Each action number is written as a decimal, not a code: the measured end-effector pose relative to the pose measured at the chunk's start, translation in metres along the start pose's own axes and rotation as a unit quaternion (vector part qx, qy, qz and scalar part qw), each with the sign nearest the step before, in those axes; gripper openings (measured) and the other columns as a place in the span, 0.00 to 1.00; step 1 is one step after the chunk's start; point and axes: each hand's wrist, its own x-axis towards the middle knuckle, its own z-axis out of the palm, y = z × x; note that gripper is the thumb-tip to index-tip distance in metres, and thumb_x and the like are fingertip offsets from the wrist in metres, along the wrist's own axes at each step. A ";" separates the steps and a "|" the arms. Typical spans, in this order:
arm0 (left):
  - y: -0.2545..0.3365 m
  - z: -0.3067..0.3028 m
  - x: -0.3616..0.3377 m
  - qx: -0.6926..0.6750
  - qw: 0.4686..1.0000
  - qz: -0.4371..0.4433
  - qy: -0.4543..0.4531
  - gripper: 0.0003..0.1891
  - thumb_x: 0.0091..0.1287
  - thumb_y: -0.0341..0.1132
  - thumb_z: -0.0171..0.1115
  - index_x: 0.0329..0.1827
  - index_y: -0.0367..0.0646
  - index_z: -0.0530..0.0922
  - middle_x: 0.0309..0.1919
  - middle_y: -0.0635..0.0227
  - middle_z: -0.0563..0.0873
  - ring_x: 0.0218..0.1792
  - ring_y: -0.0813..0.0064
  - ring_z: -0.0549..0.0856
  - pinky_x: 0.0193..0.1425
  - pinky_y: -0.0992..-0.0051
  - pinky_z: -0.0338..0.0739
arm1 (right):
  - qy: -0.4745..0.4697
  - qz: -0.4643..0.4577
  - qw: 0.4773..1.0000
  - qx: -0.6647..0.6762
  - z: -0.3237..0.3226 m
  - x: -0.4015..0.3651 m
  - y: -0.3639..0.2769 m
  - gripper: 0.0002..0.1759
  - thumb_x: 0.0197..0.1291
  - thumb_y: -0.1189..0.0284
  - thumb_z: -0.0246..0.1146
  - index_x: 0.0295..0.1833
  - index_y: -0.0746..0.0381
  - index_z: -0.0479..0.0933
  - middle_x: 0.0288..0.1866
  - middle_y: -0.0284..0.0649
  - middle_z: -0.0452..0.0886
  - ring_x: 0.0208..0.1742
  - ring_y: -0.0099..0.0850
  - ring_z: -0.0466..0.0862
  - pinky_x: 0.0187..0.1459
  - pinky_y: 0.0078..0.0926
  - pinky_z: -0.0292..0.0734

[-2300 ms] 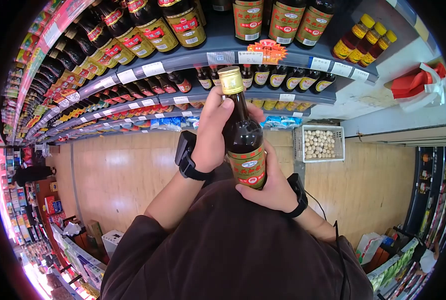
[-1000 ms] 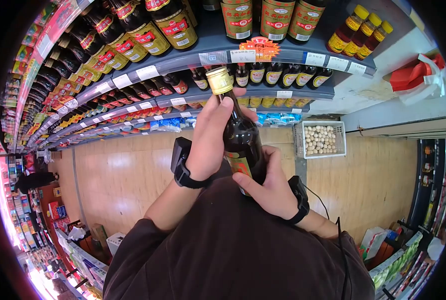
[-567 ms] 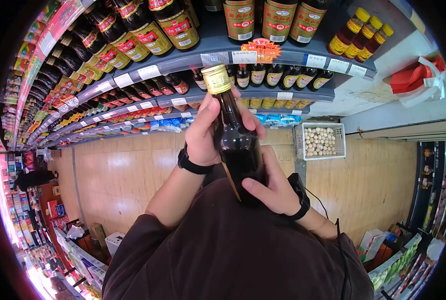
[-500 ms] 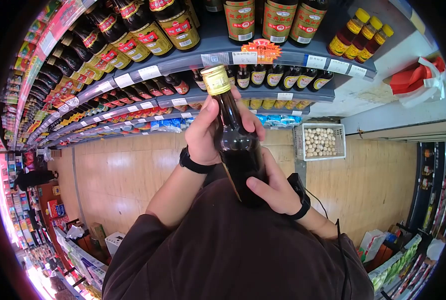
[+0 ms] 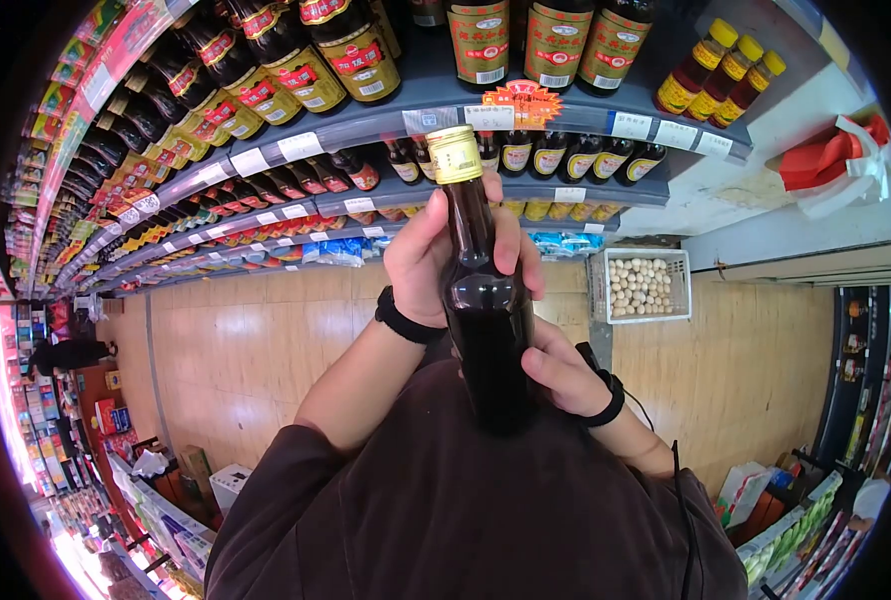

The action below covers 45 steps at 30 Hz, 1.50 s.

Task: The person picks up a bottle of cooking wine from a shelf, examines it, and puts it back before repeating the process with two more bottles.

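Note:
A dark glass bottle [image 5: 488,310] with a gold cap is held close to my chest, its cap end tilted toward the shelves. My left hand [image 5: 431,255] wraps round the bottle's neck, with fingers coming over its right side. Lower down, my right hand [image 5: 566,372] grips the bottle's right side, the thumb showing on the dark glass and the other fingers mostly hidden behind. No label shows on the side facing me. Black bands circle both wrists.
Shelves [image 5: 416,118] of bottles with price tags curve across the front and left. Three yellow-capped bottles [image 5: 716,75] stand at the upper right. A white crate [image 5: 688,285] of round, pale items sits on the floor [image 5: 236,340]. More racks line both sides.
The bottle and both hands have shifted slightly right. The bottle has turned, so the edge seen along its left side is hidden, and it stands more upright in view.

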 end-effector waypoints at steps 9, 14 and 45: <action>-0.007 0.001 -0.002 -0.066 0.998 -0.017 0.006 0.24 0.78 0.57 0.44 0.59 0.46 0.68 0.29 0.58 0.80 0.37 0.47 0.86 0.43 0.51 0.83 | 0.005 -0.025 0.998 -0.050 0.011 -0.006 -0.006 0.32 0.72 0.61 0.63 0.72 0.70 0.64 0.63 0.38 0.77 0.62 0.24 0.76 0.65 0.27 0.70; -0.010 0.000 -0.004 -0.099 0.995 -0.022 0.000 0.24 0.78 0.58 0.44 0.58 0.46 0.68 0.29 0.59 0.80 0.37 0.47 0.86 0.42 0.50 0.83 | 0.004 -0.045 0.996 -0.074 0.013 -0.007 -0.003 0.35 0.70 0.61 0.66 0.73 0.70 0.63 0.64 0.38 0.76 0.63 0.23 0.75 0.65 0.27 0.69; -0.011 0.035 -0.022 0.157 0.981 -0.055 0.102 0.29 0.77 0.57 0.48 0.65 0.39 0.66 0.33 0.58 0.79 0.38 0.54 0.86 0.41 0.54 0.88 | -0.066 0.025 0.997 0.024 0.010 -0.016 0.023 0.49 0.55 0.45 0.75 0.69 0.68 0.65 0.53 0.46 0.83 0.55 0.38 0.86 0.57 0.36 0.80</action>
